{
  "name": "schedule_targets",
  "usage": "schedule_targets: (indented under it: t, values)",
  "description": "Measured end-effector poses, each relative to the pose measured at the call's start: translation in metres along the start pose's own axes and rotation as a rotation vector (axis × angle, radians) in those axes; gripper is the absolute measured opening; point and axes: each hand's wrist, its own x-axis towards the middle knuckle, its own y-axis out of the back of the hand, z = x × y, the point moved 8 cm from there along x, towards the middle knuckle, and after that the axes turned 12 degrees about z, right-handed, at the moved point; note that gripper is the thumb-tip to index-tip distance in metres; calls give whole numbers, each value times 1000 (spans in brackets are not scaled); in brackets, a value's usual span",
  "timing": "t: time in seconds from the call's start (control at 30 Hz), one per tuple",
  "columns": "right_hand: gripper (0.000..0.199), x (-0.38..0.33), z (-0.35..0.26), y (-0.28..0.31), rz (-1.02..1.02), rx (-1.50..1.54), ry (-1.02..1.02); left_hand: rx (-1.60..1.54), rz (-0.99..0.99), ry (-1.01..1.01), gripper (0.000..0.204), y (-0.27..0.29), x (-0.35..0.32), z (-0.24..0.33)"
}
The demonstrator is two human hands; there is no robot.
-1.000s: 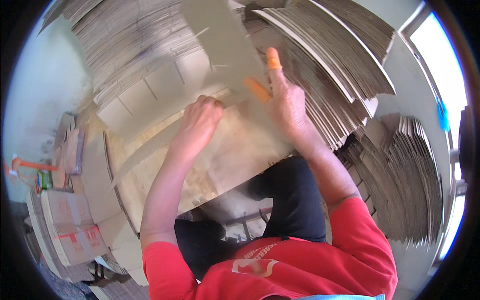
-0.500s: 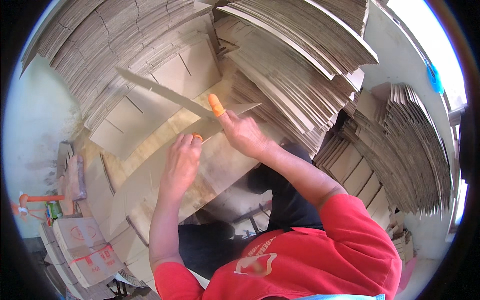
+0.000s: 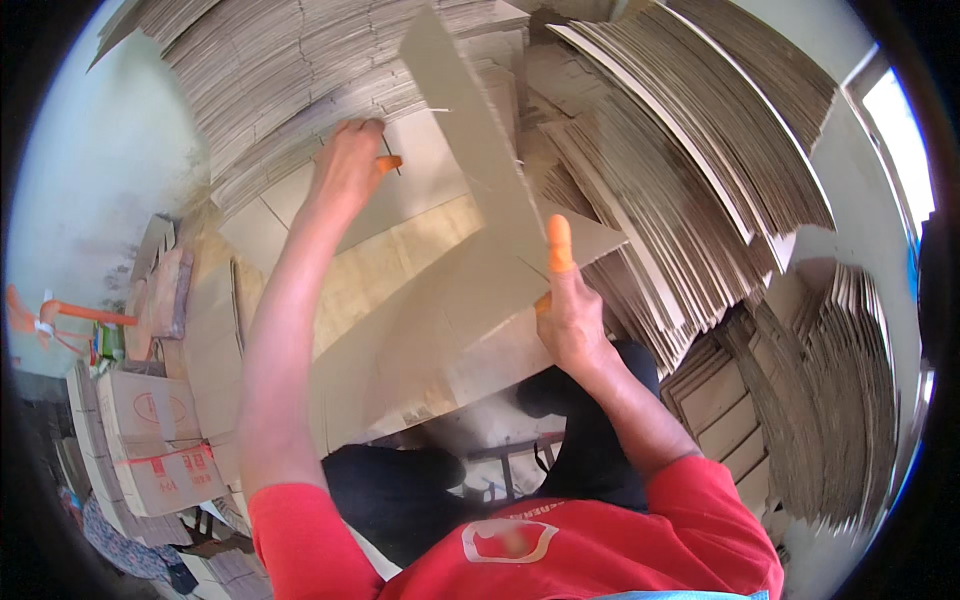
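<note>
One flat brown die-cut cardboard sheet [image 3: 470, 250] is tilted up over the lap. Two hands are on it: the right hand [image 3: 568, 320] pinches its near edge, orange-capped thumb up; the left hand [image 3: 350, 160], arm stretched out, grips the far edge. Three taped cartons [image 3: 150, 440] sit at the left.

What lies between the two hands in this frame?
In the head view, a raised flat cardboard sheet stands between the left hand and the right hand, which grips its lower edge.

Two hands [image 3: 345, 165] [image 3: 570, 320], one lifted cardboard sheet [image 3: 470, 150], two taped boxes [image 3: 150, 440].
</note>
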Motion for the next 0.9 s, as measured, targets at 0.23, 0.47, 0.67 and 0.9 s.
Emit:
schedule_targets:
  t: [0.23, 0.47, 0.67, 0.9]
  values:
    - [91, 13, 13, 14, 127, 5, -20, 158, -26, 69, 49, -98, 34, -25]
    - [91, 26, 15, 7, 165, 24, 39, 128, -1, 57, 29, -125, 35, -52]
    - [89, 33, 8, 9, 225, -4, 78, 11, 69, -25, 21, -99, 28, -31]
    - [87, 25, 14, 11, 177, 105, -28, -31, -106, 89, 18, -114, 18, -40]
